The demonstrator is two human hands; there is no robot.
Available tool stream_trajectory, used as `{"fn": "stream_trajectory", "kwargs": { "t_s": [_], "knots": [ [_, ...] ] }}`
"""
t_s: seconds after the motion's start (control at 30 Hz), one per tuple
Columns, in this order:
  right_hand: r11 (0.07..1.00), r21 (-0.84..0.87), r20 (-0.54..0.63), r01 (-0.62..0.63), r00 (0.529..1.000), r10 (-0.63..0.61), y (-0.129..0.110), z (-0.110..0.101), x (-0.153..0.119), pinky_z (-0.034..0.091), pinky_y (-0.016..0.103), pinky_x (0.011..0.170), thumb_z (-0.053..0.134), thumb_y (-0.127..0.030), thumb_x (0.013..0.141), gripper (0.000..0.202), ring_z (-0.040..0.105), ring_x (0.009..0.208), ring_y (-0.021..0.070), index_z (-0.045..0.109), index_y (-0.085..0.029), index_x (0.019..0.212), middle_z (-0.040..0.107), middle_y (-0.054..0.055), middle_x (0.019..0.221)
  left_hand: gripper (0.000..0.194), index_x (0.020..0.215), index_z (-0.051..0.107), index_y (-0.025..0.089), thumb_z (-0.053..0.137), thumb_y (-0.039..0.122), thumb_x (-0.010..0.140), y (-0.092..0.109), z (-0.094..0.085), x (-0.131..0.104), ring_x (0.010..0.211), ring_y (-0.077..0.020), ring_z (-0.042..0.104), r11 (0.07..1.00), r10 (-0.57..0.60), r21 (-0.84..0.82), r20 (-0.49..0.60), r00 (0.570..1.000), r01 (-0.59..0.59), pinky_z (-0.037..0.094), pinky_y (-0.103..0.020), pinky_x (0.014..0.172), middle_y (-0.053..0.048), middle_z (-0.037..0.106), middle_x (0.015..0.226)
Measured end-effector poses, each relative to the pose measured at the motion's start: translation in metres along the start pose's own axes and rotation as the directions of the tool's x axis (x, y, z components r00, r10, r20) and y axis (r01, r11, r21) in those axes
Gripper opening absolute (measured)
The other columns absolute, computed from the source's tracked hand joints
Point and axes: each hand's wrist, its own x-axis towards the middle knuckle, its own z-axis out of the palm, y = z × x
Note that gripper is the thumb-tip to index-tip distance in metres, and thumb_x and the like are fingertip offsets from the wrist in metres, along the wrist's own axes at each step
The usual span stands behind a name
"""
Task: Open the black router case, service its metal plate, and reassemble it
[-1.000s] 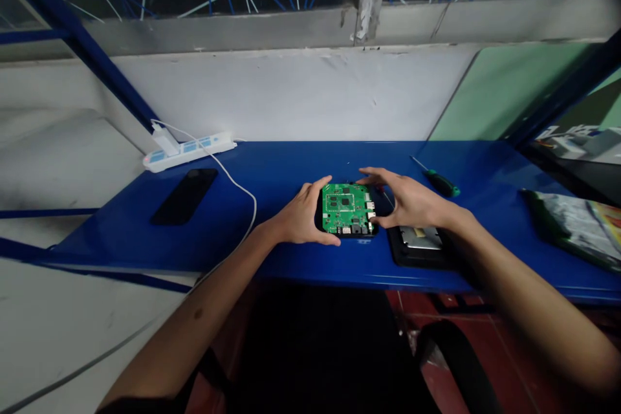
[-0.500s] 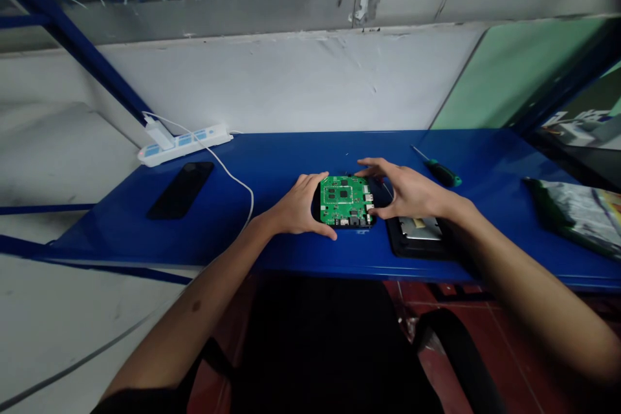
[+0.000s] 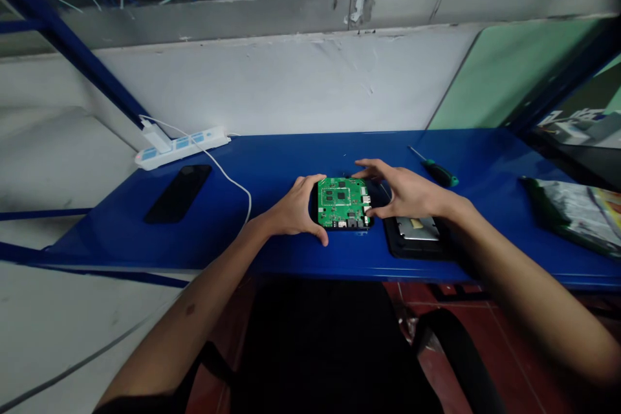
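Observation:
A green circuit board (image 3: 342, 202) lies face up in a black tray-like base on the blue table, with ports along its right and near edges. My left hand (image 3: 292, 207) curves around the left side, fingers at the far left corner; its thumb sticks out past the near left corner. On the other side, my right hand (image 3: 405, 191) spans the right edge, thumb against the ports and fingers by the far right corner, index finger raised. Partly under my right wrist lies a black casing with a metal plate (image 3: 418, 228).
A green-handled screwdriver (image 3: 439, 173) lies beyond my right hand. To the left are a black phone (image 3: 178, 194) and a white power strip (image 3: 182, 147) with a plugged-in charger and white cable (image 3: 228, 176). A silvery plastic bag (image 3: 575, 210) sits at far right.
My left thumb has drawn back to the left, away from the board's near edge. The whole view has shifted slightly; my right hand keeps nearly the same pose at the board.

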Motion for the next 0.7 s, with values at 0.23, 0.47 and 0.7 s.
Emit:
{"fn": "stream_trajectory", "kwargs": {
  "t_s": [0.23,0.47,0.7],
  "knots": [
    [0.997,-0.075,0.072,-0.016,0.997,0.021,-0.003,-0.001,0.0,0.046,0.049,0.111,0.072,-0.041,0.078,0.087,0.057,0.131,0.0306,0.032,-0.021,0.153,0.058,0.009,0.145,0.124,0.146,0.031,0.019,0.086,0.07,0.047,0.0,-0.001,0.0,0.136,-0.043,0.037,0.999,0.011,0.036,0.027,1.0,-0.012,0.035,-0.064,0.113,-0.019,0.039,0.143],
    [0.992,-0.122,0.081,-0.031,0.996,0.041,-0.011,-0.003,0.0,0.05,0.05,0.106,0.061,-0.043,0.087,0.073,0.059,0.129,0.031,0.036,-0.02,0.152,0.058,0.009,0.145,0.119,0.147,0.033,0.019,0.083,0.072,0.053,-0.002,0.0,0.0,0.138,-0.0427,0.034,0.997,0.048,0.064,0.013,0.999,-0.049,0.034,-0.066,0.112,-0.019,0.039,0.147],
    [0.992,-0.126,0.061,-0.031,0.997,0.039,-0.008,0.0,0.001,0.049,0.048,0.108,0.061,-0.045,0.087,0.072,0.06,0.128,0.0287,0.039,-0.02,0.15,0.06,0.008,0.143,0.087,0.126,0.053,0.024,0.081,0.072,0.058,-0.003,-0.001,-0.001,0.138,-0.0398,0.034,0.988,0.116,0.098,0.037,0.993,-0.12,0.033,-0.063,0.113,-0.015,0.039,0.151]
  ]
}}
